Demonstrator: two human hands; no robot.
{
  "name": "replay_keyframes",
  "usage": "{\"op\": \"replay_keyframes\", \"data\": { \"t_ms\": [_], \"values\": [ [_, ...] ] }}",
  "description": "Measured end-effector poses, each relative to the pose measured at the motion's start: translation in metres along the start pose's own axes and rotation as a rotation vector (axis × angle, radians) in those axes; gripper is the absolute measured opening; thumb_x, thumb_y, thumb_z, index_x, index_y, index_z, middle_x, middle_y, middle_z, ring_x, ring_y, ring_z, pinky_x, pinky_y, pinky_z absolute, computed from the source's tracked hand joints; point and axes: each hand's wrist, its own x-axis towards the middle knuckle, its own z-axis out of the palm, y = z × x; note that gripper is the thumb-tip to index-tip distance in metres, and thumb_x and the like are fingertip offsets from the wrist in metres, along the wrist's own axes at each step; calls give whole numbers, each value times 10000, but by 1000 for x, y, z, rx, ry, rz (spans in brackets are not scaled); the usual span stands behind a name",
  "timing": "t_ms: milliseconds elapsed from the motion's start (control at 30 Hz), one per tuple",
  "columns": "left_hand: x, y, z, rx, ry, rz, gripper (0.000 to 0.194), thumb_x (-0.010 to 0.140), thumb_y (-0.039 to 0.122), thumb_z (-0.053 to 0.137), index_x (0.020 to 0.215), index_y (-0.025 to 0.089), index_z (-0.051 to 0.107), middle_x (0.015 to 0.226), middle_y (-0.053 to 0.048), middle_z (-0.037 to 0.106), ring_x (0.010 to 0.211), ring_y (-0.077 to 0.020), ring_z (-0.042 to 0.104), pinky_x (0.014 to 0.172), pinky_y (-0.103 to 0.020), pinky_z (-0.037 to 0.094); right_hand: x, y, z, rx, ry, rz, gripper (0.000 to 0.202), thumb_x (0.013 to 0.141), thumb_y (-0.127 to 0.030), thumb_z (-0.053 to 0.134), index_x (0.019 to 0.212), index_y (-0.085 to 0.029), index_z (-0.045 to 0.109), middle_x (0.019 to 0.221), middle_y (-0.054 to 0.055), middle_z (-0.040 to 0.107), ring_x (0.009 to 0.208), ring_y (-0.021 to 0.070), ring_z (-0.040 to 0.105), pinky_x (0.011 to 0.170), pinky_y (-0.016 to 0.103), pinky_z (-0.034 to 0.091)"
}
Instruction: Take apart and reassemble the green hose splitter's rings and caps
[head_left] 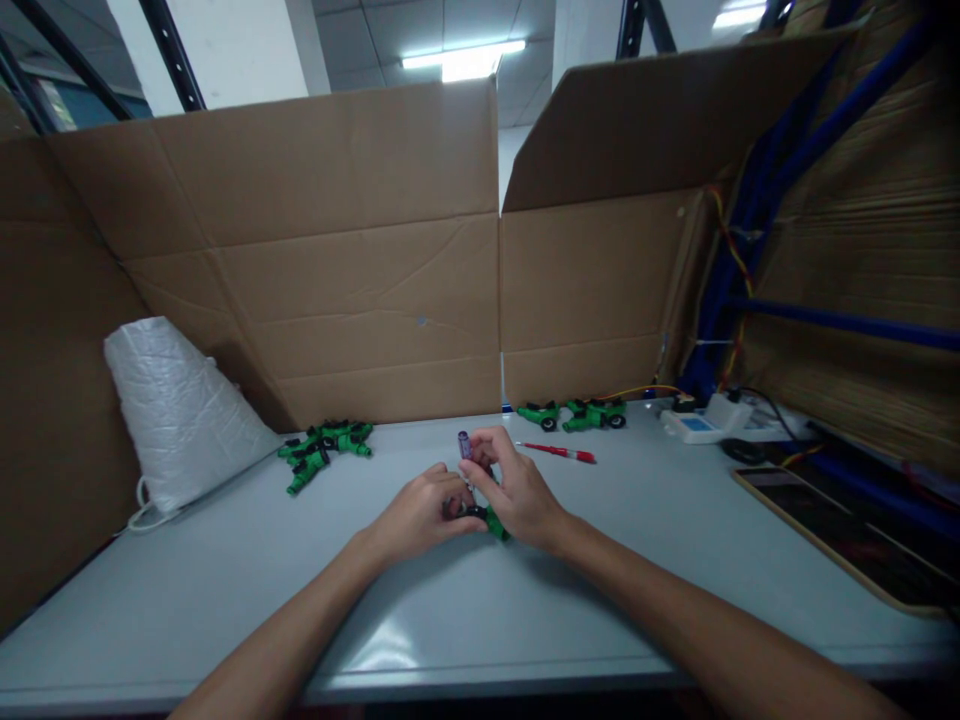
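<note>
At the middle of the table, my left hand (429, 512) is closed around a small green and black toy vehicle (496, 523), whose green end sticks out to the right. My right hand (517, 487) grips a screwdriver with a purple see-through handle (465, 446), held upright above the toy. Its shaft points down at the black part, but my fingers hide much of it, and I cannot tell whether the tip touches. A red screwdriver (559, 453) lies on the table just beyond my right hand.
Several green toy vehicles (324, 446) lie at the left back, beside a white wrapped bundle (180, 420). More green toys with wheels (594, 414) stand at the back right. A power strip (697, 426) and a dark flat panel (847, 535) are on the right. Cardboard walls (360, 270) enclose the table.
</note>
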Motion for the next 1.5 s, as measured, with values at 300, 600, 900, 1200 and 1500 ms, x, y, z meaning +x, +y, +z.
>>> {"op": "replay_keyframes", "data": {
  "t_ms": [300, 600, 900, 1200, 1500],
  "values": [
    [1, -1, 1, 4, 9, 10, 371, 915, 518, 755, 805, 189, 624, 933, -62, 694, 944, -229, 611, 830, -315, 489, 2, -3, -2, 9, -17, 24, 200, 1019, -304, 568, 1186, -244, 475, 914, 6, 660, 792, 188, 663, 732, 306, 508],
    [2, -2, 2, -23, 17, -13, 341, 919, 522, 750, 888, 189, 681, 870, -43, 670, 902, -220, 593, 791, -305, 467, 8, -2, 1, 201, 19, 137, 201, 976, -375, 655, 1058, -236, 534, 879, -4, 655, 744, 170, 638, 669, 290, 509],
    [1, -3, -1, -68, -8, -12, 351, 894, 532, 774, 871, 193, 686, 803, -20, 641, 877, -211, 556, 778, -293, 425, 13, 5, 3, 529, -47, 265, 332, 932, -448, 714, 1036, -250, 469, 882, -15, 704, 548, 114, 621, 474, 223, 460],
    [2, 1, -2, -229, -13, -38, 265, 917, 441, 771, 984, 190, 717, 1025, -58, 729, 999, -225, 635, 920, -327, 488, 11, -1, 0, 521, -112, 279, 336, 926, -441, 720, 1161, -236, 594, 759, -48, 618, 520, 113, 577, 473, 230, 465],
    [2, 10, 2, -111, -15, 61, 258, 883, 379, 818, 1027, 203, 697, 1178, -82, 711, 1155, -254, 618, 1044, -368, 479, 12, 0, 1, 540, -121, 293, 260, 917, -434, 737, 1003, -217, 622, 748, -43, 619, 476, 85, 505, 426, 204, 391]
  ]
}}
